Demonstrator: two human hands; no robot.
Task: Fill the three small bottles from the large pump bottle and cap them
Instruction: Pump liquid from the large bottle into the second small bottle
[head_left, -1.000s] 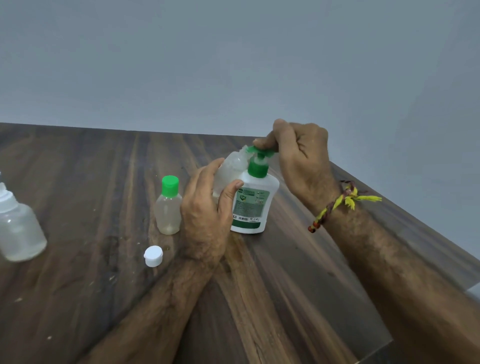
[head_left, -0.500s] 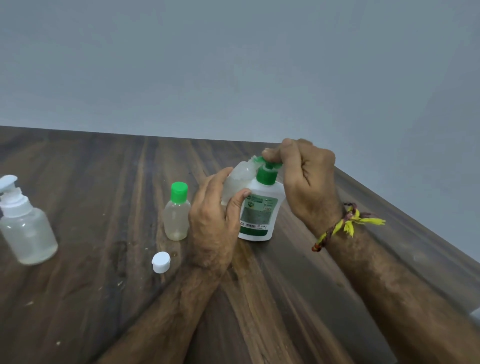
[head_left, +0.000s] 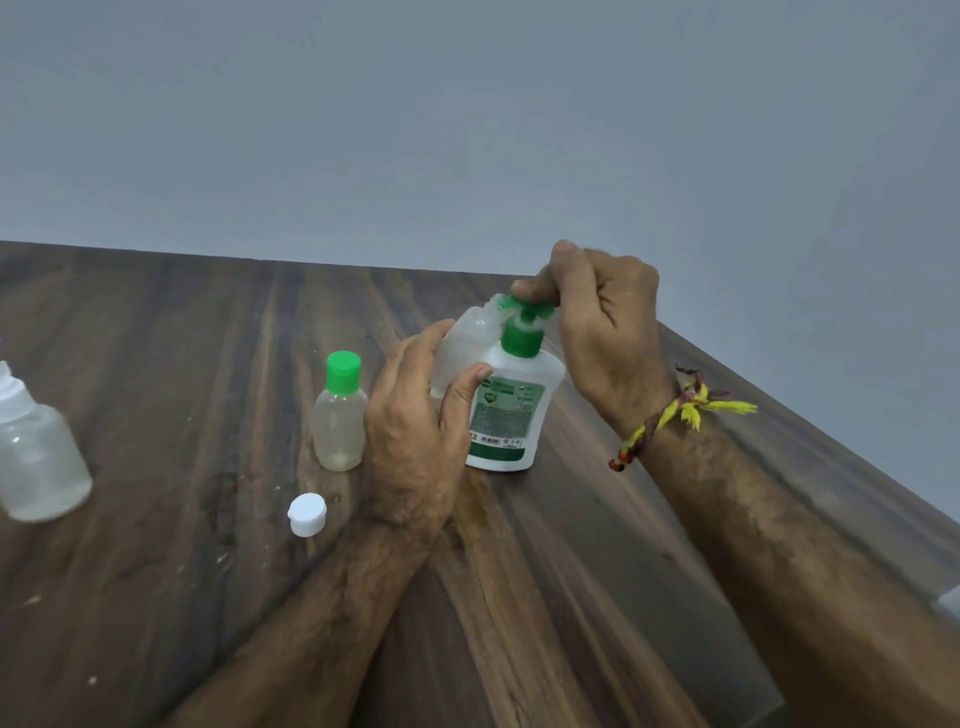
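The large white pump bottle (head_left: 511, 410) with a green pump head stands on the wooden table (head_left: 156, 364). My right hand (head_left: 602, 332) rests on top of the pump head, fingers curled over it. My left hand (head_left: 415, 431) holds an uncapped small clear bottle (head_left: 467, 343) tilted, its mouth right at the pump spout. A second small bottle (head_left: 338, 421) with a green cap stands upright just left of my left hand. A loose white cap (head_left: 307, 513) lies on the table in front of it.
A clear bottle with a white pump top (head_left: 36, 457) stands at the left edge of view. The table's right edge (head_left: 779, 452) runs diagonally behind my right forearm. A plain grey wall is behind the table.
The pump head has come back up under my right hand after sitting lower half a second ago. My left hand still holds the small bottle at the spout. The view has shifted slightly.
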